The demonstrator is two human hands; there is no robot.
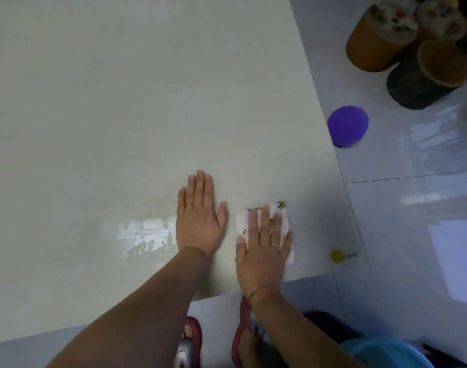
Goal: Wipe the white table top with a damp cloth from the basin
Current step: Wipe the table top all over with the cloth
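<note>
The white table top (pixel 121 102) fills most of the head view. Near its front right corner lies a white cloth (pixel 281 221) with small yellow-green marks. My right hand (pixel 264 248) presses flat on the cloth, fingers straight and spread, covering most of it. Just to the left, my left hand (pixel 199 216) rests flat on the bare table, fingers straight and together, a small gap apart from the cloth. A wet shiny patch (pixel 144 237) shows left of my left hand. A blue basin (pixel 386 353) sits on the floor at the lower right, partly cut off.
A small yellow sticker (pixel 337 255) marks the table's front right corner. On the tiled floor to the right lie a purple balloon (pixel 347 126) and several round stools (pixel 373 41) at the top right. My feet in red sandals (pixel 243 338) stand below the table's front edge.
</note>
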